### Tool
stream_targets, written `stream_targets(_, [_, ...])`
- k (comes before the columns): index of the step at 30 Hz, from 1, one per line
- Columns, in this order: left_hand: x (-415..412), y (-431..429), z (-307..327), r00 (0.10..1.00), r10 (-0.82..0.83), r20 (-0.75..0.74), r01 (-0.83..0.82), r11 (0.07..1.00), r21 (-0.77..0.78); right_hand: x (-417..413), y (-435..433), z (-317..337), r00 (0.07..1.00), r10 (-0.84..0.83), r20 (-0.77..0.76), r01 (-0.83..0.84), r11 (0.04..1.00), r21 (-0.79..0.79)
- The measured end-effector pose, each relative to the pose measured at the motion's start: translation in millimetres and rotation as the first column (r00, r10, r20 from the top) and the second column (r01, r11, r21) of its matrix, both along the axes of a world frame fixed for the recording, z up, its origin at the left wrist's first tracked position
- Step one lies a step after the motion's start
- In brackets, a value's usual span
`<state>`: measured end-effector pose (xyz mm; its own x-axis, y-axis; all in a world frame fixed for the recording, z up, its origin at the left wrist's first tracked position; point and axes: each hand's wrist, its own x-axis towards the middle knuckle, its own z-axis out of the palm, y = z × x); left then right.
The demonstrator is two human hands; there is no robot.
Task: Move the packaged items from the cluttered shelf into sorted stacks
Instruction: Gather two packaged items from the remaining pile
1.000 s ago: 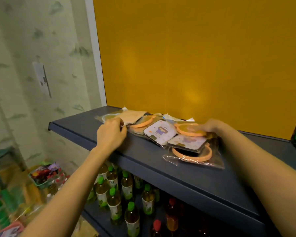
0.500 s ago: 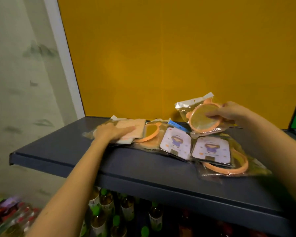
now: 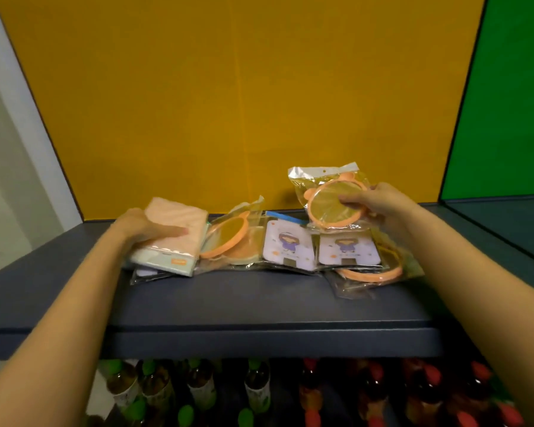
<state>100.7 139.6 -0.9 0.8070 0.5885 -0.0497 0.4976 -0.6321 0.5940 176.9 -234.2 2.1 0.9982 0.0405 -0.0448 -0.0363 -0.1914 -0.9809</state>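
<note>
Fingers [image 3: 350, 199], right hand [image 3: 389, 208]: pinching bagged round mirror [image 3: 327, 211], holding it just above pile on shelf [image 3: 259, 300] | left hand [image 3: 142, 226]: lying straight-fingered across peach cloth pack [image 3: 179, 241], thumb hidden | risking slick bag sliding from pinch, forearms sweeping card packs [image 3: 287, 245] over front edge.

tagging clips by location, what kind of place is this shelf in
Probably a small shop or its stockroom. The goods come in clear retail bags, like the bagged orange mirror and the cartoon-print packs on the dark shelf, and rows of capped drink bottles stand on the level below.
</note>
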Motion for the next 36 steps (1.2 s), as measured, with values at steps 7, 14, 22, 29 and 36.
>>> stream_targets(7, [2, -10, 1, 0.999, 0.030, 0.025, -0.035, 0.972, 0.231, -6, -43, 2, 0.997, -0.083, -0.004, 0.083, 0.996, -0.039])
stream_targets(14, [23, -51, 42, 0.946, -0.055, 0.320, 0.049, 0.998, 0.028, -27, -135, 9, 0.990, -0.132, 0.054, 0.134, 0.990, -0.035])
stream_targets(22, [21, -285, 42, 0.843, -0.144, 0.518, 0.406, 0.802, -0.438, -53, -294, -2, 0.958, -0.285, 0.033, 0.282, 0.956, 0.082])
stream_targets(29, [26, -462, 6, 0.862, -0.121, 0.492, 0.458, 0.600, -0.656, -47, -391, -32, 0.927, -0.372, -0.046, 0.375, 0.921, 0.103])
stream_targets(36, [26, -582, -7, 0.847, -0.172, 0.502, 0.508, 0.540, -0.671, -36, -436, -39, 0.951, -0.300, 0.068, 0.307, 0.903, -0.301])
